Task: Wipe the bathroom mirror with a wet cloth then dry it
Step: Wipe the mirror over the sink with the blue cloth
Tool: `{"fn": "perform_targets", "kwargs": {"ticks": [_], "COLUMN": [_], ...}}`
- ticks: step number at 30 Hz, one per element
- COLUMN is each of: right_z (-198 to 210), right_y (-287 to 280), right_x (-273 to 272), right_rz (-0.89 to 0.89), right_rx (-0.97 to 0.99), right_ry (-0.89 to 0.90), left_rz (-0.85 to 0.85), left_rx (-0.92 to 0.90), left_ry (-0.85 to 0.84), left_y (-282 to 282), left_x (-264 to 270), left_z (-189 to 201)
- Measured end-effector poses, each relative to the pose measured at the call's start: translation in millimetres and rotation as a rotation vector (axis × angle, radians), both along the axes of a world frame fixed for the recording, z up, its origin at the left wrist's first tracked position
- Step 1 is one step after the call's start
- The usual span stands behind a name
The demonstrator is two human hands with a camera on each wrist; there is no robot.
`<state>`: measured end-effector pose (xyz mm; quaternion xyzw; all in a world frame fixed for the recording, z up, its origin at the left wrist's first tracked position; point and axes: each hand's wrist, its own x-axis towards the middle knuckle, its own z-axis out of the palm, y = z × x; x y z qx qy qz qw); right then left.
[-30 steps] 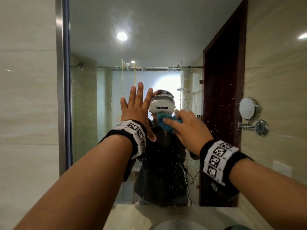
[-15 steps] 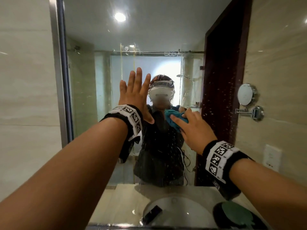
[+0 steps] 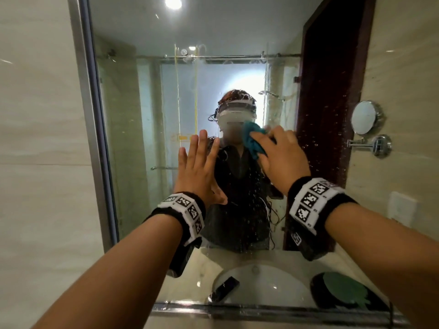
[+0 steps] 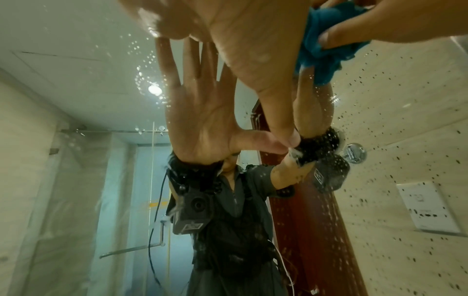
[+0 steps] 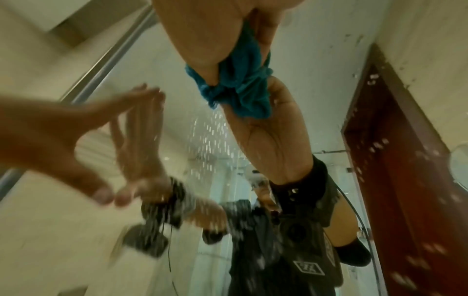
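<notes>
The bathroom mirror [image 3: 147,115] fills the head view, with water drops [image 3: 318,129] speckling its right part. My left hand [image 3: 197,167] lies flat on the glass with straight, spread fingers, left of centre; the left wrist view shows its palm [image 4: 253,50] meeting its reflection. My right hand [image 3: 282,157] holds a bunched teal cloth [image 3: 251,138] against the glass, up and to the right of the left hand. Its fingers [image 4: 380,24] curl into the cloth [image 4: 321,50]. In the right wrist view the cloth [image 5: 240,84] hangs from under the right hand [image 5: 207,36], with the left hand [image 5: 63,128] beside it.
A metal frame runs down the mirror's left side [image 3: 83,115] and along its bottom edge [image 3: 261,312]. The glass reflects a white basin [image 3: 261,288], a dark phone [image 3: 225,287], a dark round thing with a green top [image 3: 342,293] and a round wall mirror [image 3: 363,117].
The right hand has slid the cloth over the glass, down and then up to the right. The left hand stays flat on the mirror. My view has tilted down to the basin's reflection.
</notes>
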<state>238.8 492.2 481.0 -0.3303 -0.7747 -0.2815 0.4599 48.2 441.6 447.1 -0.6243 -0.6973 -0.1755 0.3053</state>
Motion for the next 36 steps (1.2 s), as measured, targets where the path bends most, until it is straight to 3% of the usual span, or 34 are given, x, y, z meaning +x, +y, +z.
{"fn": "perform_targets", "kwargs": {"ticks": [4, 7, 9, 13, 16, 18, 23, 25, 28, 33, 36], "right_z": [-45.9, -54.7, -42.7, -7.6, -3.7, -16.4, -79.0, -86.1, -67.4, -20.5, -26.6], "right_y": [10.5, 9.3, 3.8, -2.1, -1.2, -1.6, 1.3, 1.9, 1.6, 1.1, 2.8], "right_x": [0.9, 5.0, 3.9, 0.0, -5.7, -11.2, -3.6, 6.6, 16.6, 26.1, 26.2], "right_rz": [-0.032, -0.037, -0.028, -0.013, -0.016, 0.003, 0.011, 0.041, 0.017, 0.001, -0.002], "right_rx": [0.13, 0.131, 0.086, -0.076, -0.062, -0.068, 0.003, 0.037, 0.013, -0.106, -0.101], "right_ry": [-0.327, -0.389, -0.317, 0.027, 0.082, -0.001, -0.433, -0.469, -0.336, 0.14, 0.147], "left_rz": [-0.003, -0.019, -0.02, -0.008, 0.003, 0.003, 0.015, 0.007, 0.003, -0.022, -0.023], "left_rx": [0.017, 0.027, 0.03, 0.015, 0.011, 0.013, 0.021, 0.019, 0.012, -0.003, 0.001], "left_ry": [-0.023, -0.025, -0.024, -0.033, -0.034, -0.041, -0.038, -0.048, -0.061, -0.097, -0.07], "left_y": [3.7, 3.4, 3.1, 1.6, 0.7, 1.2, 0.9, 0.2, -1.2, -3.5, -1.7], "left_x": [1.9, 0.8, 0.9, 2.7, 4.6, 5.0, 6.9, 7.9, 9.9, 14.0, 15.9], "left_z": [-2.6, -2.7, -2.7, -2.4, -2.6, -3.3, -6.1, -6.8, -8.8, -15.8, -23.9]}}
